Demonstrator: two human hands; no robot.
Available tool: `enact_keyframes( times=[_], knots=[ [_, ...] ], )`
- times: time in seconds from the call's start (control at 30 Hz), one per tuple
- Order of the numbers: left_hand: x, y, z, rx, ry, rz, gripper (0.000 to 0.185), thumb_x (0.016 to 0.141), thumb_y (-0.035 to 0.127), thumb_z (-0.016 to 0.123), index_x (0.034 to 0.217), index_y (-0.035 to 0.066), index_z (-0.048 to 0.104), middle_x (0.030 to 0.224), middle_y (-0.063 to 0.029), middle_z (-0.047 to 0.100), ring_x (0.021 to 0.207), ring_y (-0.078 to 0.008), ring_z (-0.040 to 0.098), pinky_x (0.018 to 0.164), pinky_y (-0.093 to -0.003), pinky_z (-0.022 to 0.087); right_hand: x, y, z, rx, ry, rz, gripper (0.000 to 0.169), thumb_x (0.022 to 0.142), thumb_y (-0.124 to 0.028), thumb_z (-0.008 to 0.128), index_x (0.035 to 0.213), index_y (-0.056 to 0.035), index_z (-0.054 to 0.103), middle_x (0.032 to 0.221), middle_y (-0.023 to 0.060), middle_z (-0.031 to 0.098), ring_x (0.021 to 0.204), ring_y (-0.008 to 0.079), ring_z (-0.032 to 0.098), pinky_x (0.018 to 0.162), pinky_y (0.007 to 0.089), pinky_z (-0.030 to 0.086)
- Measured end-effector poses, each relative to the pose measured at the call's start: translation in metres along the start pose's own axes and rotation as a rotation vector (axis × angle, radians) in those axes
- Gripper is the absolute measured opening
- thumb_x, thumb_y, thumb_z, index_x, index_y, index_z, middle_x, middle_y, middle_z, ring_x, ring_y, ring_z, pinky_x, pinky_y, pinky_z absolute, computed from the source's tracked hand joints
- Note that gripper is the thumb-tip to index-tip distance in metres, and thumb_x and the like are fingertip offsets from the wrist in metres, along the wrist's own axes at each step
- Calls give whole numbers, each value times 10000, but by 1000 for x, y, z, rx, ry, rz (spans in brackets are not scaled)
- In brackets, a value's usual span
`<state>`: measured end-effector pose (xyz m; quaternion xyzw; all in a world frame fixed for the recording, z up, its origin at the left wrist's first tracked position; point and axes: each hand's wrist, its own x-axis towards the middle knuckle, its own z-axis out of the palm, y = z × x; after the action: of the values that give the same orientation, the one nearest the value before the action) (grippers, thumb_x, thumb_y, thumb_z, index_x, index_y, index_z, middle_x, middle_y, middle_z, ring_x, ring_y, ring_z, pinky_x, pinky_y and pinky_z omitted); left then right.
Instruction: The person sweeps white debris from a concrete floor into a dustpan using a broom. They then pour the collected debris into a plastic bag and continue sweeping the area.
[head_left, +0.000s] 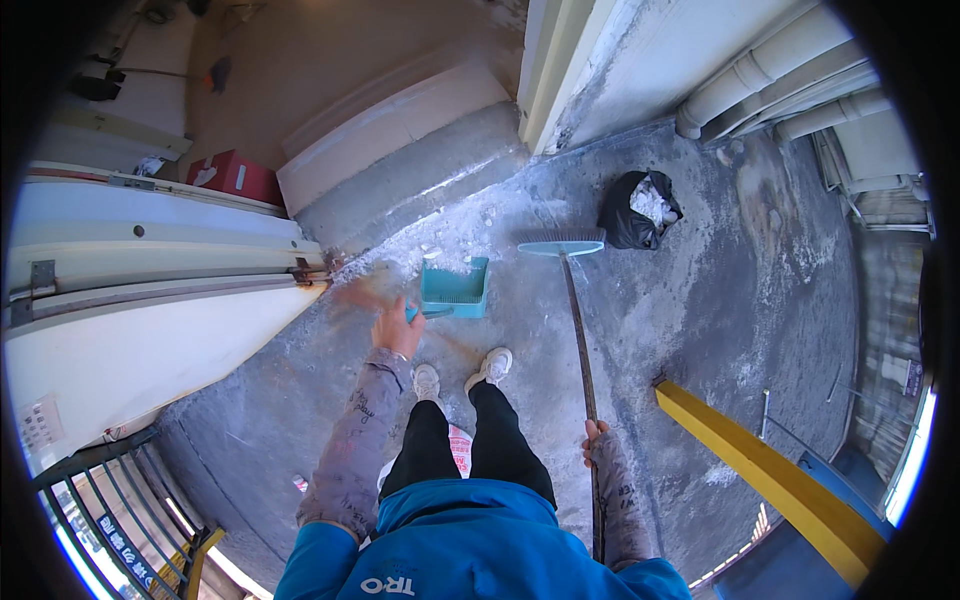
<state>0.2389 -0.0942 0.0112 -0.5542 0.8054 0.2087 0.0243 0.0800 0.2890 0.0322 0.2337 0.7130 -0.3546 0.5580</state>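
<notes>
My left hand grips the handle of a teal plastic dustpan, which rests on the concrete floor just ahead of my feet. White powdery debris with small chunks lies spread at the dustpan's front edge, along the foot of the doorway step. My right hand is wrapped around the long dark stick of a broom. Its light-blue head is to the right of the dustpan, bristles facing away from me. Beyond the broom head, a black plastic bag stands open with white rubble inside.
A concrete step leads up to the doorway. On the left is an open white door, with a red box behind it. A yellow beam slants across the lower right. White pipes run along the upper right wall.
</notes>
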Motion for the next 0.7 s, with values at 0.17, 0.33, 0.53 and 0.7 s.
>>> enact_keyframes(
  times=[0.17, 0.33, 0.53, 0.7],
  knots=[
    [-7, -1, -20, 34, -13, -45, 234, 714, 299, 515, 896, 152, 524, 697, -171, 588, 668, -380, 557, 577, -500, 413, 36, -38, 7, 34, 44, -34, 358, 833, -405, 465, 1073, -141, 430, 563, 27, 447, 377, 128, 407, 304, 279, 333],
    [0, -37, -25, 66, -1, -64, 213, 711, 281, 522, 883, 157, 517, 712, -172, 589, 673, -376, 559, 584, -496, 415, 106, -88, 26, 122, 15, -158, 385, 834, -418, 452, 1110, -153, 413, 553, 34, 446, 383, 148, 421, 306, 293, 343],
    [26, -85, -66, 107, -38, 60, 195, 709, 261, 539, 860, 142, 508, 702, -160, 588, 679, -368, 562, 595, -470, 428, 172, -123, 44, 114, 116, -248, 302, 840, -422, 434, 934, -137, 402, 515, 33, 403, 342, 169, 387, 293, 322, 330],
    [73, -110, -87, 93, -53, 180, 202, 699, 244, 555, 848, 111, 526, 711, -166, 588, 689, -365, 561, 607, -448, 437, 172, -109, 93, -212, 272, -196, 275, 849, -384, 424, 892, -114, 403, 530, 55, 439, 334, 188, 396, 302, 346, 345]
  ],
)
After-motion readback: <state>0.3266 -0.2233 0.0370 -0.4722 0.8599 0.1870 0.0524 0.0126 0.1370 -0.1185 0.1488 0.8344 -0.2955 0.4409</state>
